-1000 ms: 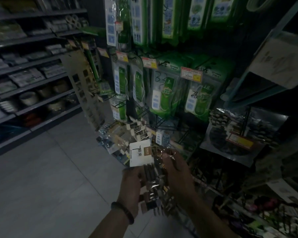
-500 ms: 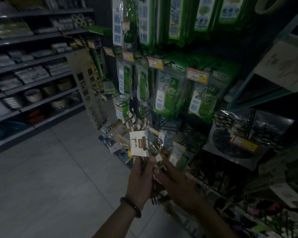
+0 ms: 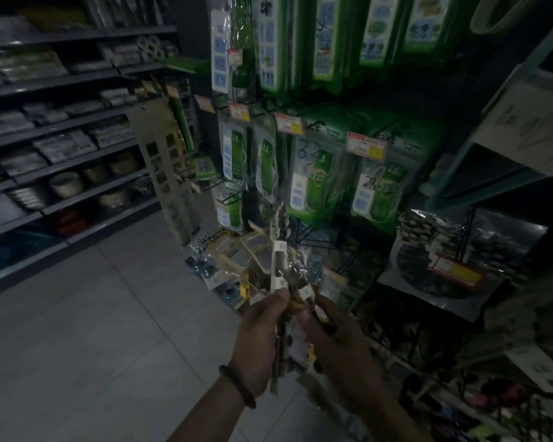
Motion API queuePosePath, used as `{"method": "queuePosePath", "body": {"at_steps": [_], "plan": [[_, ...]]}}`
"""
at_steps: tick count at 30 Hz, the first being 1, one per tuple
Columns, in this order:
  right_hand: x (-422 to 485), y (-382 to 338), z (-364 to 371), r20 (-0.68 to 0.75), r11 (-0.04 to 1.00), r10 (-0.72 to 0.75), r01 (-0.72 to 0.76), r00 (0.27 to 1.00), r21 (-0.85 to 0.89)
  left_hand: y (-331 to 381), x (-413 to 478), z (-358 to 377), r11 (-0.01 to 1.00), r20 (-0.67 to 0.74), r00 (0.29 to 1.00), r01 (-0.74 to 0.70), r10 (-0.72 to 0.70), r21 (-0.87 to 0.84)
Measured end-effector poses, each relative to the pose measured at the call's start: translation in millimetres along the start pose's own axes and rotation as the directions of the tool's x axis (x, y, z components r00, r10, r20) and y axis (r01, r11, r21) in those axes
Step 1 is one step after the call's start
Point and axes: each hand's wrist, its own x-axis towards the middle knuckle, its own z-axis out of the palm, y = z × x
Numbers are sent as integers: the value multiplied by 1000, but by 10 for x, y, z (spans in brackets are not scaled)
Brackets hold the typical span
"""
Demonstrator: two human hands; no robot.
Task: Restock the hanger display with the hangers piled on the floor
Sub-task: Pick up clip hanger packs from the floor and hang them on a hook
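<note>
Head view, dim light, so fine detail is poor. I see both forearms rising from the bottom edge and meeting near centre frame, in front of the lower pegs of the hanging display (image 3: 304,237).

Left hand (image 3: 259,342): back of the hand toward the camera, a dark bead bracelet (image 3: 237,386) on the wrist. Fingers are curled closed around a bundle of packaged hangers (image 3: 280,282), held roughly upright; the white header card (image 3: 278,266) stands above the thumb, edge-on to the camera.

Right hand (image 3: 339,342): just beside the left, fingers bent in and pinching the top of the same bundle, near a small white tab (image 3: 305,293). Grip is narrow; I cannot tell exactly which piece the fingertips are on.

Location of task item: the bundle is in both hands, raised off the tiled floor (image 3: 93,330), its top close to the black wire pegs; whether it touches a peg I cannot tell.

Surroundings: green power-strip packs (image 3: 320,183) hang above the hands, with red-and-yellow price tags (image 3: 366,146) on them. Small carded goods (image 3: 233,260) crowd the pegs left of the bundle. Shelving with stock (image 3: 61,148) runs along the left aisle.

Hidden or unclear: the lower part of the bundle is covered by both palms. Items at lower right are too dark and blurred to identify. Both arms are cut off by the frame edge.
</note>
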Motion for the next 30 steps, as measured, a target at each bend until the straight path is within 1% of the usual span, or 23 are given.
{"method": "queuePosePath", "body": {"at_steps": [1,2,3,4,5,6,8,10,12,16,19,20,22,23,24,26,27,28,30], "plan": [[-13,-2,39,-22,1000,-14,14,1000,12,-11,-12,36,1000,35,999,-3,3,-12],[-33,-4,64,-50,1000,-7,7,999,0,-7,-13,55,1000,30,999,-25,26,-11],[-65,-25,86,-75,999,32,-32,997,3,-29,16,42,997,5,997,-77,77,18],[-89,-29,93,-75,994,87,-82,993,68,-45,40,25,983,-19,988,-150,153,102],[-101,-33,83,-31,976,141,-134,990,170,-55,70,1,951,-36,972,-220,233,219],[-110,-34,62,27,955,169,-171,985,243,-67,106,-38,912,-48,956,-261,290,317],[-131,-15,-12,90,947,155,-174,984,269,-66,172,-121,854,-51,932,-306,359,421],[-95,1,-47,92,949,124,-145,988,280,-40,198,-182,806,-45,915,-329,401,492],[-102,5,-45,88,943,82,-106,993,314,-20,196,-205,770,-38,896,-357,442,529],[-115,5,-42,102,944,19,-52,995,327,23,110,-135,740,-22,869,-408,495,534],[-122,-10,-28,6,974,-7,6,1000,228,64,59,-75,744,-14,865,-424,502,516],[-135,-16,-20,-30,980,-26,31,999,194,72,48,-54,764,-11,873,-421,488,489],[-151,-38,-4,-102,984,-53,69,993,166,102,37,-19,856,-32,918,-355,395,377],[-150,-37,-11,-128,981,-67,89,990,175,117,47,-26,899,-52,941,-301,334,317],[-155,-62,-23,-129,971,-71,99,989,219,126,70,-49,924,-72,955,-257,288,284],[-152,-123,-93,-64,906,-100,117,993,407,139,123,-136,949,-133,965,-188,226,252],[-142,-168,-147,-51,871,-122,131,991,474,142,155,-202,959,-186,957,-178,221,222],[-129,-225,-217,-54,859,-135,144,989,491,132,192,-289,960,-238,943,-181,231,213],[-63,-280,-402,-94,895,-143,169,985,412,131,234,-428,948,-287,918,-207,273,240]]}}
